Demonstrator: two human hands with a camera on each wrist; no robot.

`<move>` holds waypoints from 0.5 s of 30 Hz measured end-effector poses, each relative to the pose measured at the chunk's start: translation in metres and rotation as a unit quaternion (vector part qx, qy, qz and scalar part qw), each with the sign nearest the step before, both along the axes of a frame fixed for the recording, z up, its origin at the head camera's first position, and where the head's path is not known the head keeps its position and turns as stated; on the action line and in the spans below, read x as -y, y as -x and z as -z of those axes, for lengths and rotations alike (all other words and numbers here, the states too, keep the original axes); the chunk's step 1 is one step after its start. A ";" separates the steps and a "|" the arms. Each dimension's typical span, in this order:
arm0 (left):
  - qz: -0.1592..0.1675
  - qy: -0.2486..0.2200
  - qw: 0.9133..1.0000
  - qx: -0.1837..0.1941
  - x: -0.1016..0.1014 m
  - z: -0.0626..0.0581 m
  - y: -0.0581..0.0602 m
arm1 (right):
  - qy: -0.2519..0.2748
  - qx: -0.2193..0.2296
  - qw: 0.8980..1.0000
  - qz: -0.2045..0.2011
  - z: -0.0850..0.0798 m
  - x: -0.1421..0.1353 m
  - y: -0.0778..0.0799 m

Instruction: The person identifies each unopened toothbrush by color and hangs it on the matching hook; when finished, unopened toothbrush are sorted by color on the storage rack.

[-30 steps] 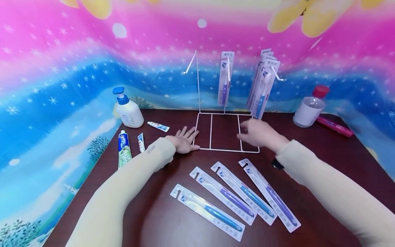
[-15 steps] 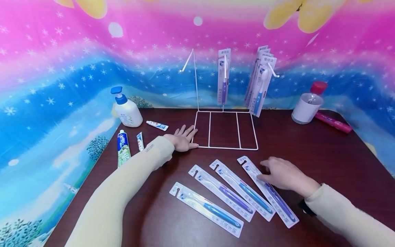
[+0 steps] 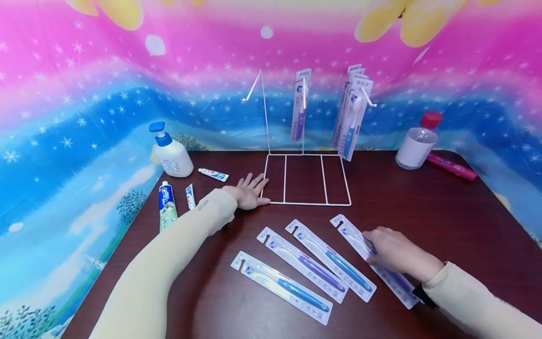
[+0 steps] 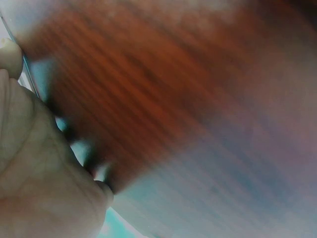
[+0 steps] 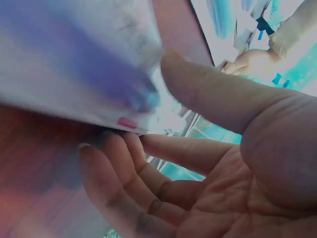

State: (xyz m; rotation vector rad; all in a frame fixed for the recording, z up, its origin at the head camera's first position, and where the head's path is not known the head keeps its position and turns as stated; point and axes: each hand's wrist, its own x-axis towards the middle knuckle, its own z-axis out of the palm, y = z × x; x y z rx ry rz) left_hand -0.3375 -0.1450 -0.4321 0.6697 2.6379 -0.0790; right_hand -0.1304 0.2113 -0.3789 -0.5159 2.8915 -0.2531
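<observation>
My right hand (image 3: 395, 249) pinches a packaged toothbrush (image 3: 402, 285) with a purple handle, the rightmost of those lying on the table. In the right wrist view the thumb is on one face of the pack (image 5: 74, 64) and the fingers curl at its edge. My left hand (image 3: 250, 192) lies spread, fingers straight, on the left side of the base of a white wire rack (image 3: 311, 204). Nearer me lie three more packs: a purple toothbrush (image 3: 311, 266) between a blue one (image 3: 338, 261) and another blue one (image 3: 288, 289).
One purple toothbrush pack (image 3: 299, 113) hangs on the rack's middle hook, several packs (image 3: 352, 117) on the right. A pump bottle (image 3: 172, 155), toothpaste tube (image 3: 168, 207) and two small tubes stand or lie left. A red-capped bottle (image 3: 417, 146) and pink package (image 3: 453, 166) are at right.
My right hand came from the rack's base down to the rightmost pack and took hold of it; the pack has shifted slightly right. My left hand stays on the rack's base.
</observation>
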 end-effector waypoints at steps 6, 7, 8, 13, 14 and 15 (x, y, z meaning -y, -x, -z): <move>-0.002 -0.001 1.000 0.002 0.001 0.000 0.000 | 0.008 0.035 0.998 0.042 0.001 -0.007 0.003; -0.002 0.001 1.000 0.002 0.001 0.000 0.000 | 0.014 0.038 0.998 0.046 0.001 -0.008 0.003; -0.002 0.002 1.000 0.003 0.001 0.000 0.000 | 0.022 0.040 0.998 0.047 0.001 -0.010 0.003; -0.002 0.006 1.000 0.003 0.000 -0.001 -0.002 | 0.060 0.007 0.997 0.037 -0.004 -0.017 0.001; -0.003 0.005 1.000 0.004 -0.001 -0.002 -0.002 | 0.066 -0.005 0.997 0.036 -0.007 -0.018 0.000; -0.003 0.006 1.000 0.004 -0.001 -0.003 -0.002 | 0.072 -0.019 0.997 0.038 -0.010 -0.019 0.000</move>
